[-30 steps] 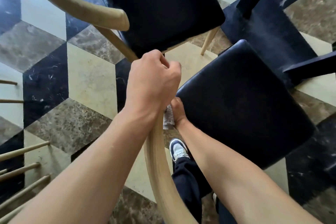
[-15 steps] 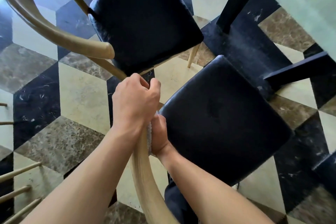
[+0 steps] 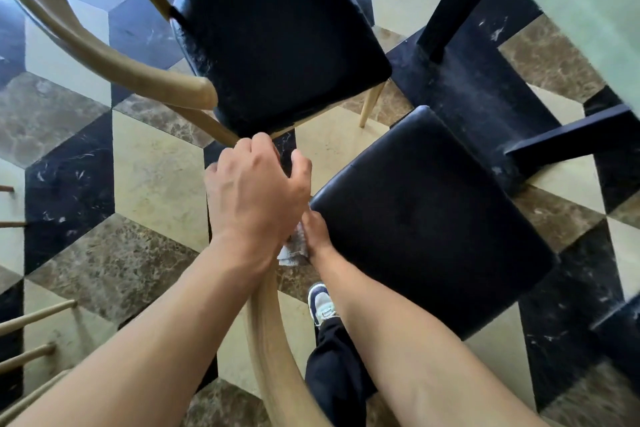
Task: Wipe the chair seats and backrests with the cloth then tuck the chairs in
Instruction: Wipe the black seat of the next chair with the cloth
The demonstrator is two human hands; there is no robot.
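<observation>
Down below, the floor (image 3: 156,163) is marble in a cube pattern of cream, brown and black tiles, and a pale green tabletop (image 3: 595,3) cuts the upper right corner. No writing is readable anywhere. At centre frame the left hand (image 3: 254,198) hovers over the curved wooden backrest (image 3: 273,340), fingers loosely spread. Just beneath it the right hand (image 3: 317,230) pinches the grey cloth (image 3: 291,250) against the near black seat (image 3: 429,215)'s left edge. A second black seat (image 3: 280,35) sits upper centre.
</observation>
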